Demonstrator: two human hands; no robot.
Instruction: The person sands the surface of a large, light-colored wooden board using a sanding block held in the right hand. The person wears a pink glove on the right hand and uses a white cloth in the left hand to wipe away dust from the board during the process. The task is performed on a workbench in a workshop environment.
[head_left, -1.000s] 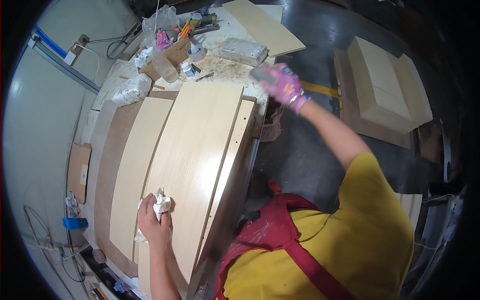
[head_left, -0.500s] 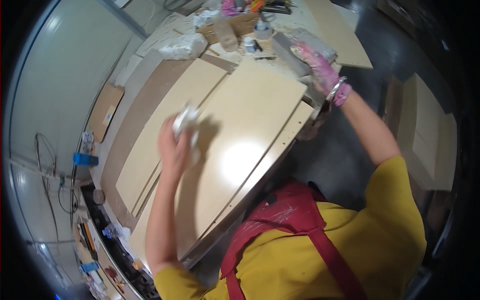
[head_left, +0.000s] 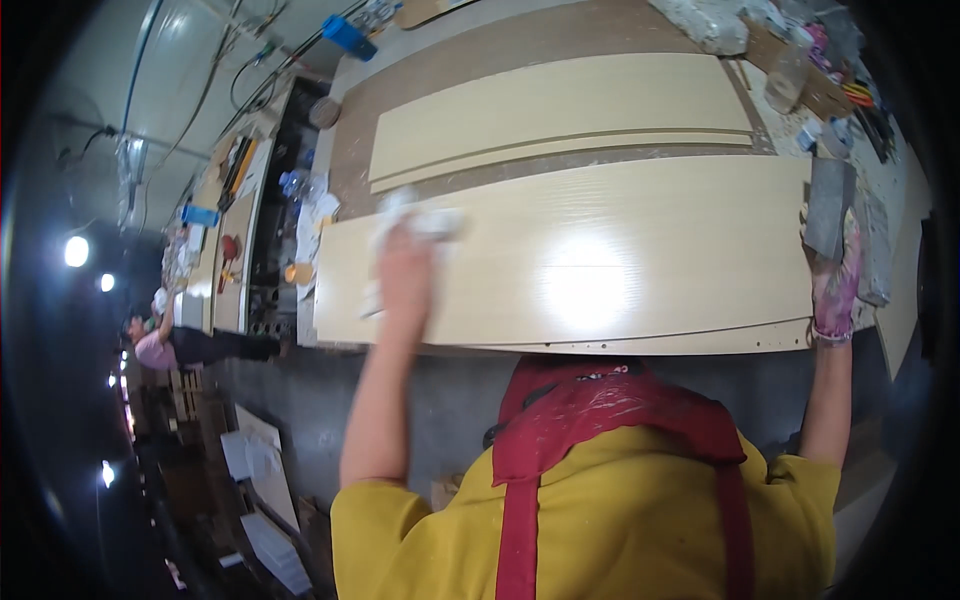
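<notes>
A long pale wood-grain panel [head_left: 690,240] lies across the workbench in front of me. My left hand [head_left: 405,265] is closed on a crumpled white cloth [head_left: 435,222], pressed to the panel near its left end; both are smeared by motion. At the panel's right end is my right hand [head_left: 838,292] in a stained pink glove. Its fingers stretch away from me between a grey block [head_left: 829,205] and a second grey block [head_left: 873,250], partly hidden. Small dark holes dot the panel edge strip [head_left: 700,342] nearest me.
Behind the panel lie narrower pale boards [head_left: 560,100]. At the far right are a clear plastic bottle [head_left: 786,78] and a roll of tape [head_left: 838,135]. Blue containers [head_left: 348,38] stand at the back left. Another person [head_left: 165,345] is in the left distance.
My view has turned, so the panel now runs left to right across it. My left hand has moved with the cloth toward the panel's left end. My right hand stays by the grey blocks.
</notes>
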